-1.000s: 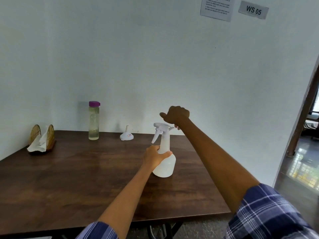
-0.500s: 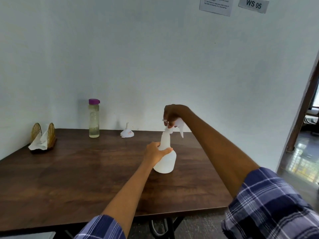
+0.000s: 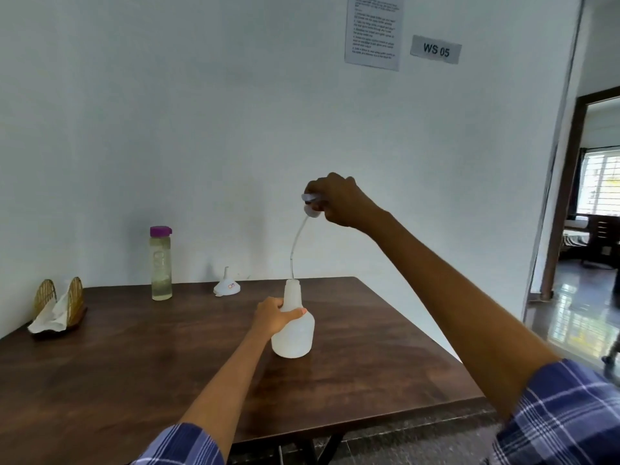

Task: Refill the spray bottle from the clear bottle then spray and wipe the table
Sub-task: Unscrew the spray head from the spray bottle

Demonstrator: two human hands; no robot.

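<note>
The spray bottle is stood on the table and is gripped round its neck by the left hand, presumably so that it is not tipped as the top comes away. The spray head is clenched in the right hand, raised directly above the bottle; its dip tube is trailed down to the open mouth, the tip seemingly just inside. The height is judged necessary to clear the tube. The clear bottle, capped in purple, and a funnel are placed beyond the left hand, untouched. A napkin holder is set far to the left of it.
</note>
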